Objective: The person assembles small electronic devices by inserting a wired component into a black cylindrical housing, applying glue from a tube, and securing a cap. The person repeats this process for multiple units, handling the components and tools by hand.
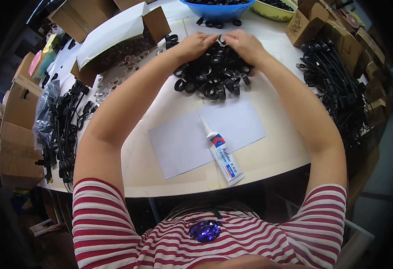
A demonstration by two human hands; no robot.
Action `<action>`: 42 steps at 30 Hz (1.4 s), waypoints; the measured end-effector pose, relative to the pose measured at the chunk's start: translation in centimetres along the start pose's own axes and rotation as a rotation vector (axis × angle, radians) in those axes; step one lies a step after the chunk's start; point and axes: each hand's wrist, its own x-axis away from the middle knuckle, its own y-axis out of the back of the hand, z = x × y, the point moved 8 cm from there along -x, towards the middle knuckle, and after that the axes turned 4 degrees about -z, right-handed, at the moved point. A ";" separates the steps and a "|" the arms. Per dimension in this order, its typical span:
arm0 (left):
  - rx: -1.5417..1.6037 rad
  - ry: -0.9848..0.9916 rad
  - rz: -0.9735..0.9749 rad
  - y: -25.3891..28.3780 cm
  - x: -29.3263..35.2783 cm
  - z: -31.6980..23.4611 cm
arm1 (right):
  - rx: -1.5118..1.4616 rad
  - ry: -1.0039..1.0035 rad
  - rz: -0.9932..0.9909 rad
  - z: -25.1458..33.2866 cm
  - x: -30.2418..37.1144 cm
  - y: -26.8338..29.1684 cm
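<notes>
Above a heap of small black rings (214, 67), my two hands meet at the fingertips. My left hand (198, 45) is closed, its thumb and fingers pinched together. The thumb and forefinger of my right hand (246, 45) also pinch inward. One black ring (220, 39) is caught between both sets of fingertips; its far details are too small to make out. Nearer to me, a white sheet of paper (178, 152) lies on the table. Across it rests a white, blue and red glue tube (223, 157) with a pointed nozzle aimed away from me.
An open carton (111, 33) stands at the left, with clear small pieces (120, 76) spilled beside it. Black cables lie bundled at the left (69, 116) and right (337, 85). A blue basin (219, 10) and a yellow-green basin (272, 10) hold black parts at the back.
</notes>
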 end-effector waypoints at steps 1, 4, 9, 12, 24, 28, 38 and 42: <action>-0.016 -0.005 -0.048 0.6 -0.1 0.3 | 0.032 0.024 -0.045 -1.0 -0.9 0.6; 0.044 0.013 -0.155 2.7 -0.8 1.4 | 0.319 -0.057 -0.191 -7.5 -4.3 0.7; -0.095 -0.036 -0.314 6.9 2.0 -0.8 | 0.283 -0.127 0.032 -9.6 -5.7 -2.3; -0.047 -0.150 -0.371 8.3 5.5 -4.7 | 0.011 -0.193 0.337 -6.8 -3.6 -3.2; -0.337 -0.682 0.056 -0.2 15.0 -15.5 | 0.010 0.303 0.182 8.1 11.8 5.2; -0.451 -0.639 0.021 -1.7 12.3 -13.6 | 0.131 0.300 0.180 5.5 13.1 3.0; -0.558 -0.466 -0.198 0.0 11.3 -10.9 | 0.024 0.190 -0.056 6.8 11.5 4.5; -0.491 -0.483 -0.334 1.5 13.3 -12.0 | 0.108 0.162 0.063 5.3 11.9 3.3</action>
